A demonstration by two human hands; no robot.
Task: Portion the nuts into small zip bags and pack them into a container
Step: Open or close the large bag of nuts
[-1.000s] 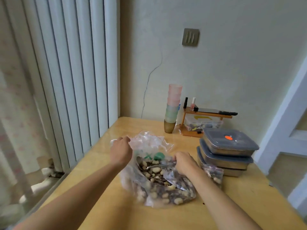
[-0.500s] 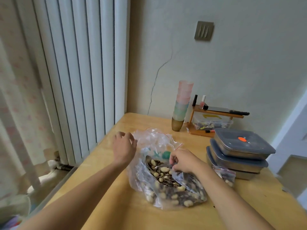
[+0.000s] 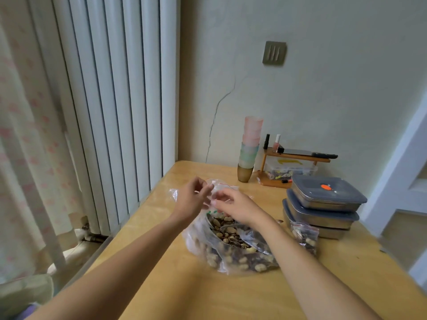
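Observation:
A large clear bag of mixed nuts point(image 3: 233, 252) lies open on the wooden table point(image 3: 184, 292), with a metal spoon point(image 3: 227, 226) resting inside it. Just above its far rim, my left hand point(image 3: 193, 200) and my right hand point(image 3: 235, 205) meet at a small clear zip bag with a red strip point(image 3: 223, 186). Fingertips of both hands pinch its plastic near the mouth. A filled small zip bag point(image 3: 303, 236) leans against the lowest of three stacked metal containers with grey lids point(image 3: 323, 204) to the right.
A stack of pastel cups point(image 3: 250, 146) and a small wooden shelf point(image 3: 293, 162) with bottles and a clear box stand against the back wall. A white radiator point(image 3: 115, 100) runs along the table's left edge. A door frame stands at the right.
My right hand let go of the spoon in the big bag and rose. My left hand left the big bag's rim. Both now meet at the small zip bag.

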